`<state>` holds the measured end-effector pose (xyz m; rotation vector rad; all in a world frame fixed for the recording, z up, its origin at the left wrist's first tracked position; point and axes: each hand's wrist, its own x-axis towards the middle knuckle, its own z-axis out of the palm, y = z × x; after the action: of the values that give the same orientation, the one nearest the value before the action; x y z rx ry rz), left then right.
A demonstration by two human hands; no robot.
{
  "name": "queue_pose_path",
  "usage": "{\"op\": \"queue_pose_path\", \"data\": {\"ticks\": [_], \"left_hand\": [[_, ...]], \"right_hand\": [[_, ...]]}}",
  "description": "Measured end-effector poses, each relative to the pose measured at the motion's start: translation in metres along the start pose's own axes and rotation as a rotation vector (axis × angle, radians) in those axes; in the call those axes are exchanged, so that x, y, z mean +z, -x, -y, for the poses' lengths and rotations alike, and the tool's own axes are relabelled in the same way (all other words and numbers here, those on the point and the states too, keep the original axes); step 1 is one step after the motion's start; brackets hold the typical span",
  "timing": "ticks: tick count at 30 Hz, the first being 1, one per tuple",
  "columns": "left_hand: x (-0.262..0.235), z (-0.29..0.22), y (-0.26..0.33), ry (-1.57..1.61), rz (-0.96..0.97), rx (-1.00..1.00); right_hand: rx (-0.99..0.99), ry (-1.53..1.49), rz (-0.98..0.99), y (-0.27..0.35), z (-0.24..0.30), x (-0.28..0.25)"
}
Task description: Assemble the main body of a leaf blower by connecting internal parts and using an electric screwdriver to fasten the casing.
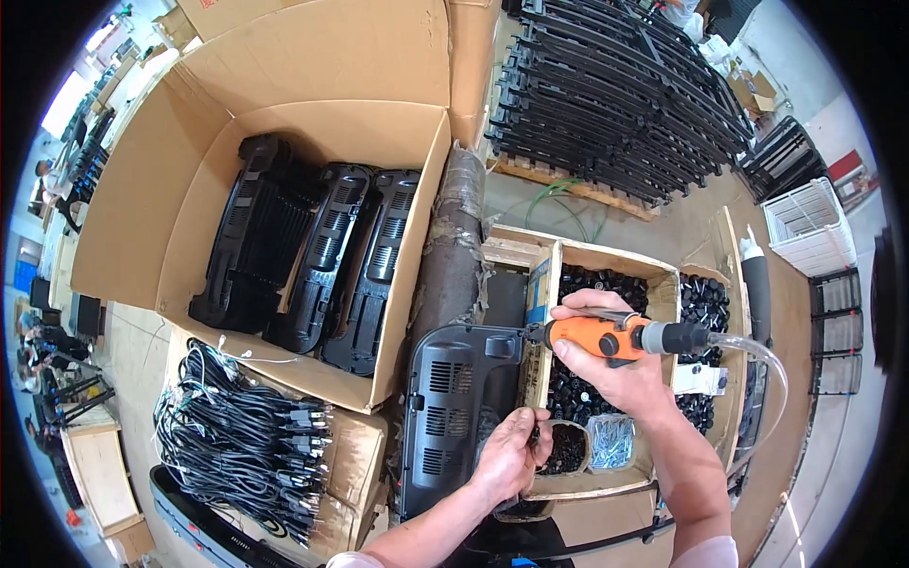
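My right hand (632, 377) is wrapped round an orange air screwdriver (597, 334). A clear hose (757, 352) runs from its rear end. The screwdriver's tip points left, at the upper right edge of a black vented plastic cover (443, 417). Beside the cover's lower right edge, my left hand (508, 456) is closed, thumb and fingers together; what they hold, if anything, is too small to make out. Right next to those fingers stands a round tub of small dark screws (566, 447). A clear box of silver screws (611, 442) sits to its right.
A wooden bin (620, 256) holds many small black parts. On the left, an open carton (322, 118) contains several black covers, with bundled black power cords (237, 435) below it. A worn padded roll (450, 246) lies between. Stacked black frames (615, 95) stand behind.
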<state>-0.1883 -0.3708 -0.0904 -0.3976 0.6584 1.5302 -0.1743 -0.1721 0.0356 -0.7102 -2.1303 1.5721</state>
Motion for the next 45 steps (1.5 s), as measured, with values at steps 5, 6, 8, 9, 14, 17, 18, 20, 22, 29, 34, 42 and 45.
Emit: {"op": "queue_pose_path", "data": {"ticks": [5, 6, 8, 9, 14, 17, 18, 20, 22, 29, 34, 42, 45], "left_hand": [[0.008, -0.007, 0.002, -0.020, 0.012, 0.065], [0.007, -0.006, 0.002, -0.065, 0.012, 0.039], [0.001, -0.008, 0.003, -0.106, 0.007, 0.019], [-0.004, -0.008, 0.001, -0.122, 0.044, 0.014], [-0.011, -0.002, -0.001, -0.054, 0.103, 0.070], [-0.009, -0.002, 0.000, -0.103, 0.115, 0.049], [-0.009, -0.002, 0.000, -0.102, 0.117, 0.055], [-0.010, -0.001, 0.001, -0.121, 0.112, 0.028], [-0.016, -0.003, 0.000, -0.130, 0.140, 0.033], [-0.013, 0.001, 0.001, -0.078, 0.031, 0.098], [-0.010, -0.001, 0.000, -0.132, 0.077, 0.090], [-0.003, -0.018, 0.001, -0.374, 0.087, 0.109], [0.001, -0.024, 0.004, -0.296, 0.081, 0.159]], "right_hand": [[0.038, -0.005, -0.015, 0.004, -0.013, 0.005], [-0.019, 0.031, -0.010, 0.003, -0.019, 0.005], [-0.054, 0.100, 0.011, 0.003, -0.021, 0.008], [-0.088, 0.169, 0.027, 0.002, -0.021, 0.009], [-0.055, 0.181, 0.062, -0.003, -0.021, 0.018], [-0.042, 0.163, 0.079, -0.006, -0.023, 0.018], [-0.069, 0.194, 0.104, -0.006, -0.020, 0.017], [-0.064, 0.172, 0.096, -0.005, -0.023, 0.018], [0.010, 0.138, 0.121, -0.005, -0.018, 0.016], [-0.009, 0.138, 0.122, -0.004, -0.020, 0.018], [0.019, 0.129, 0.127, -0.005, -0.022, 0.019], [0.063, 0.048, 0.082, -0.008, -0.021, 0.021], [0.120, -0.033, 0.100, -0.006, -0.016, 0.019]]}}
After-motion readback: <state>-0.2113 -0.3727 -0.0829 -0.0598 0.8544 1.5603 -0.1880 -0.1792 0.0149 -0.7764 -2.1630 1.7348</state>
